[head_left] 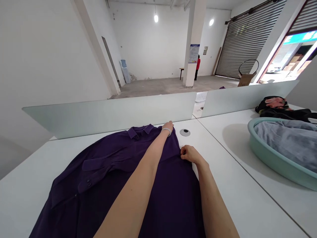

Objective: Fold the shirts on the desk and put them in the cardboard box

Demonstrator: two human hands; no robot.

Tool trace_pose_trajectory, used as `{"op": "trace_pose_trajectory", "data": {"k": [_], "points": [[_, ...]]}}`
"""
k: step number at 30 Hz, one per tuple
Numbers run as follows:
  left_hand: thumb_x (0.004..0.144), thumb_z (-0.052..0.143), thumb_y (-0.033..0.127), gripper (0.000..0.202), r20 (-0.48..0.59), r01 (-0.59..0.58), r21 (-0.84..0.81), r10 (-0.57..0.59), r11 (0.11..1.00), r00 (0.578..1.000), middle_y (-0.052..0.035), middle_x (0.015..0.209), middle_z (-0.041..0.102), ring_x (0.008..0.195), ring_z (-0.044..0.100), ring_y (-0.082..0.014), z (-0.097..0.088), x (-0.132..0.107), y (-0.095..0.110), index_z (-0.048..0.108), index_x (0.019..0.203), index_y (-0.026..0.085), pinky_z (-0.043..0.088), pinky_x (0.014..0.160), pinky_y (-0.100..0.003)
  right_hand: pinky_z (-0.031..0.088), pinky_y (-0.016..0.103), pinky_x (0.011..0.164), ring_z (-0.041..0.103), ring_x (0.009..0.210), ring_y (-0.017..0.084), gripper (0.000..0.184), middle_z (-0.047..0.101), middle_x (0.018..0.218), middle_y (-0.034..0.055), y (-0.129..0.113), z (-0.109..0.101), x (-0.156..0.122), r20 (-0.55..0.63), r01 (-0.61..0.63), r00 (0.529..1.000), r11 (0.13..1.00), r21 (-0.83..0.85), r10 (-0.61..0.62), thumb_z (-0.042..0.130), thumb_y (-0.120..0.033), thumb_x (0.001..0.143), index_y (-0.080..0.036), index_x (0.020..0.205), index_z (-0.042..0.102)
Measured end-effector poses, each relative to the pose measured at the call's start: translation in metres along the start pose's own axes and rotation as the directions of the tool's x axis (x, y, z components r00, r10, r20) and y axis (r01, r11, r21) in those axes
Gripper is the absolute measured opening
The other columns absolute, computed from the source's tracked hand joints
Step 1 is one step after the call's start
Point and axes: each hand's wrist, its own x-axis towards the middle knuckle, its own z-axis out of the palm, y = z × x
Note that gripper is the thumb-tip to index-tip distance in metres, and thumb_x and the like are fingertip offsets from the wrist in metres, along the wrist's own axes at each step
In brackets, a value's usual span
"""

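A dark purple collared shirt [170, 201] lies spread on the white desk [237, 185], its collar toward the far edge and a buttoned flap showing on its left part. My left hand [167, 127], with a pale bracelet at the wrist, has its fingers curled over the shirt's far edge beside the collar. My right hand [189, 153] pinches a fold of the shirt's right edge. My left forearm hides the shirt's middle.
A frosted partition [109, 115] runs along the desk's far side, with a round cable grommet [185, 132] near it. To the right stand a teal basin [272, 158] holding grey cloth and a dark garment pile [274, 105]. A person in red [197, 67] stands far off.
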Motion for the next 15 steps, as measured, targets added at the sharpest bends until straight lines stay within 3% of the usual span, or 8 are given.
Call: {"op": "trace_pose_trajectory", "data": {"k": [7,11,15], "points": [[0.097,0.037,0.032,0.03,-0.022,-0.068,-0.056,0.067,0.996,0.998,-0.016,0.117,0.063,0.11,0.058,-0.0248,0.014,0.003,0.003,0.057,0.111,0.014,0.042,0.091,-0.033,0.033,0.022,0.055,0.045,0.058,0.01,0.012,0.051,0.061,-0.0034,-0.001,0.001,0.0,0.007,0.007,1.0,1.0,-0.03,-0.007,0.057,-0.009,0.058,-0.019,0.058,0.05],[0.099,0.029,0.038,0.04,-0.013,-0.099,-0.093,0.099,0.991,0.995,-0.0128,0.116,0.065,0.109,0.059,-0.0224,0.005,-0.002,-0.011,0.06,0.109,0.014,0.042,0.09,-0.03,0.034,0.023,0.057,0.046,0.062,0.011,0.012,0.053,0.066,-0.0024,0.001,0.0,-0.001,-0.007,0.021,1.0,1.0,-0.019,-0.021,0.06,-0.015,0.06,-0.019,0.065,0.05],[0.099,0.019,0.039,0.051,0.005,-0.061,-0.101,0.062,0.993,0.998,-0.012,0.107,0.069,0.102,0.062,-0.0214,-0.008,-0.013,-0.035,0.064,0.103,0.013,0.043,0.088,-0.029,0.038,0.023,0.061,0.049,0.065,0.012,0.019,0.056,0.075,-0.002,0.006,0.005,-0.001,-0.112,0.123,0.987,0.988,0.096,-0.112,0.063,-0.026,0.064,-0.02,0.08,0.054]]}}
